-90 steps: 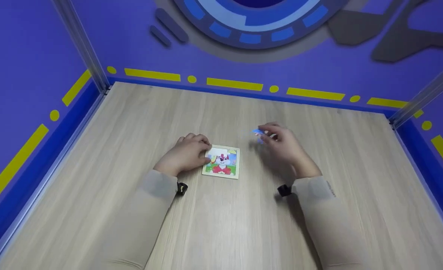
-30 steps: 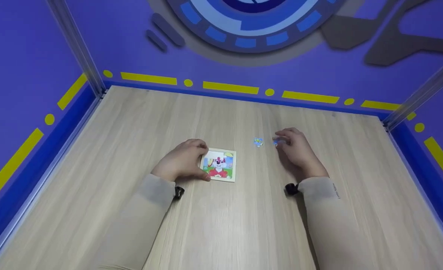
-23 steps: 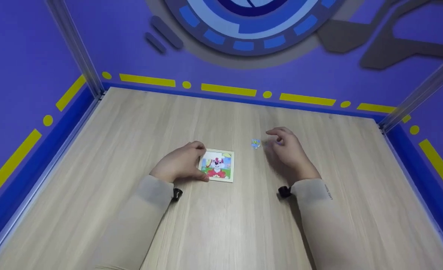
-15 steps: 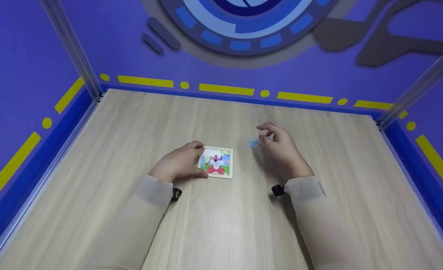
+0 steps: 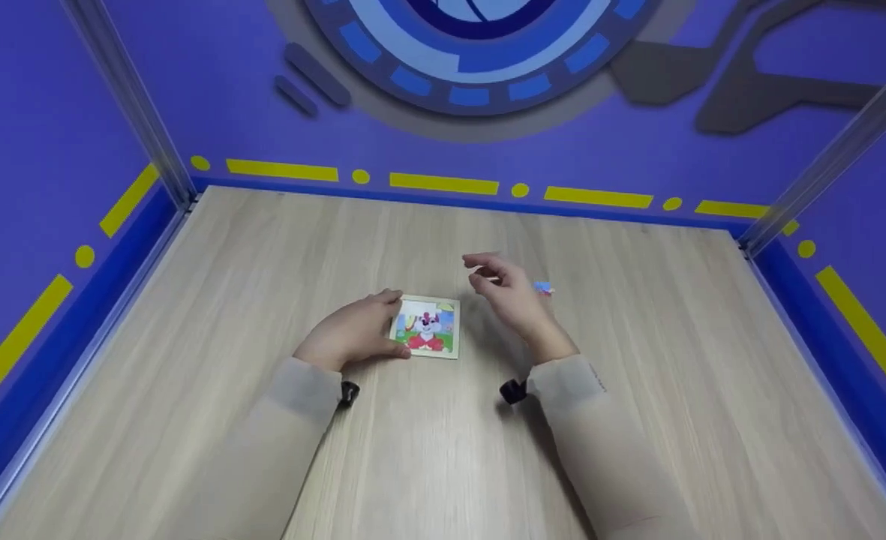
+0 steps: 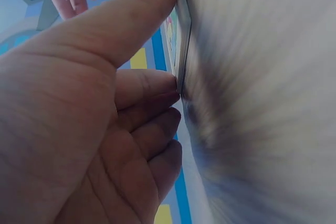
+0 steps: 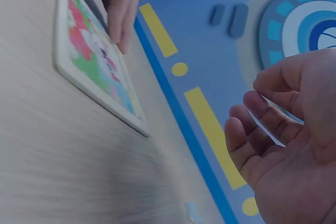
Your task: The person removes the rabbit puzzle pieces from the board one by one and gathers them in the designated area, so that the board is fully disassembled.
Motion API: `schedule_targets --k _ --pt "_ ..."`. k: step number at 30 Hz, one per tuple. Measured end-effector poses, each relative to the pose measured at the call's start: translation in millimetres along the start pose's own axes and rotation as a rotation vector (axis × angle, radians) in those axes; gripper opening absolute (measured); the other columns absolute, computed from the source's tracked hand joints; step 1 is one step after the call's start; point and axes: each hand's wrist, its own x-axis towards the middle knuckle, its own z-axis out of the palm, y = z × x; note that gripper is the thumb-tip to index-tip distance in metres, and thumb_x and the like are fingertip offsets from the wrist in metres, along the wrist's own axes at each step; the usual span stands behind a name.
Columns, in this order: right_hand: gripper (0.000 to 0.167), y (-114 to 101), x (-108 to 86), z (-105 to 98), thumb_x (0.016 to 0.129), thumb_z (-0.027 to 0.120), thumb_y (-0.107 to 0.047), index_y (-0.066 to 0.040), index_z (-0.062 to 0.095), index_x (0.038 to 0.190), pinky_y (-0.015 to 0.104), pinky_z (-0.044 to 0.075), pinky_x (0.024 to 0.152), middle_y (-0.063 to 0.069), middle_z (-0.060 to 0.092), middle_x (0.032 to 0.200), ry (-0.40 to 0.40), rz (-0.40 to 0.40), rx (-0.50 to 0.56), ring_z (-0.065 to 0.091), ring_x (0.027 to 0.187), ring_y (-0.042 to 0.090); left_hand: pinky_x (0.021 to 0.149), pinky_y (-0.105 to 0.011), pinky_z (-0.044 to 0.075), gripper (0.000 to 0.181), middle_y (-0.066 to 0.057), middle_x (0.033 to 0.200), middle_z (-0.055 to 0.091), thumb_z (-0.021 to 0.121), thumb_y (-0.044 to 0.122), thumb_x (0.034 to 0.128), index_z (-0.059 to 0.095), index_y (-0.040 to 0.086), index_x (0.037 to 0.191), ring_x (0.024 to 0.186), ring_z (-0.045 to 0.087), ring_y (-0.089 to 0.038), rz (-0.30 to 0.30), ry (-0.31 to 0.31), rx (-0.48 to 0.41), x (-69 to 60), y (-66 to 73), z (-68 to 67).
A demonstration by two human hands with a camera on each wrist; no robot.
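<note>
A small square picture puzzle (image 5: pixel 431 328) in a pale frame shows a red-and-white cartoon animal, with a white gap at its upper left. My left hand (image 5: pixel 356 330) grips the frame's left side, thumb at the near corner and fingers at the far one. My right hand (image 5: pixel 514 296) is raised just right of the puzzle, its fingers (image 7: pixel 244 140) loosely bent. Between its fingertips I see no piece. To the right of this hand a blue-and-pink puzzle piece (image 5: pixel 544 288) lies partly hidden on the table. The right wrist view catches a light blue piece (image 7: pixel 194 213) at its bottom edge.
The pale wooden table (image 5: pixel 427 457) ends at blue-purple walls with yellow dashes (image 5: pixel 443 183). Metal posts (image 5: pixel 127 105) stand at its two far corners. Each wrist carries a small black device (image 5: pixel 514 390).
My right hand let go of a blue piece on the right, passed over the other piece and moved left toward the puzzle. The left hand keeps its grip; the view has shifted.
</note>
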Motion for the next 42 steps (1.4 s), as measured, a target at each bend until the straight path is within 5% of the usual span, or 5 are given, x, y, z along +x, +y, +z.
schedule_targets --k 7,11,20,26,42 --pt "0.046 10.6 -4.1 22.0 0.111 0.063 -0.007 0.001 0.065 0.156 0.054 0.051 0.13 0.019 0.067 0.158 -0.066 0.056 -0.02 0.064 0.148 0.037 0.144 -0.053 0.031 0.094 -0.012 0.186 0.036 0.091 0.043 0.0976 0.048 0.002 0.171 0.174 0.032 -0.037 -0.009 -0.011 -0.004 1.2 -1.3 5.8" --pt "0.045 12.9 -6.7 27.6 0.111 0.066 -0.009 -0.002 0.067 0.156 0.054 0.052 0.129 0.018 0.065 0.161 -0.093 0.075 -0.101 0.063 0.149 0.038 0.144 -0.053 0.031 0.094 -0.011 0.186 0.036 0.09 0.044 0.0978 0.047 0.003 0.171 0.175 0.031 -0.036 -0.006 -0.012 0.001 1.6 -1.1 6.4" --pt "0.04 16.6 -6.8 32.4 0.106 0.074 -0.008 -0.003 0.076 0.146 0.052 0.059 0.117 0.014 0.07 0.149 -0.216 -0.007 -0.325 0.068 0.129 0.031 0.143 -0.054 0.032 0.095 -0.011 0.186 0.035 0.089 0.047 0.0981 0.047 0.003 0.171 0.176 0.029 -0.036 0.006 -0.012 0.019 1.7 -3.3 5.5" --pt "0.034 15.4 -9.4 33.4 0.104 0.079 -0.012 -0.006 0.082 0.137 0.05 0.059 0.117 0.01 0.065 0.149 -0.283 -0.048 -0.441 0.065 0.131 0.029 0.143 -0.053 0.031 0.095 -0.011 0.186 0.035 0.09 0.046 0.0979 0.048 0.003 0.171 0.176 0.029 -0.036 0.018 -0.016 0.021 2.8 -4.6 4.6" --pt "0.026 15.1 -7.8 34.0 0.108 0.078 -0.018 -0.012 0.081 0.133 0.053 0.051 0.128 0.01 0.06 0.154 -0.317 -0.065 -0.478 0.061 0.143 0.031 0.144 -0.052 0.031 0.096 -0.01 0.187 0.034 0.09 0.048 0.0975 0.047 0.006 0.172 0.176 0.029 -0.035 0.015 -0.018 0.02 4.2 -6.0 2.0"
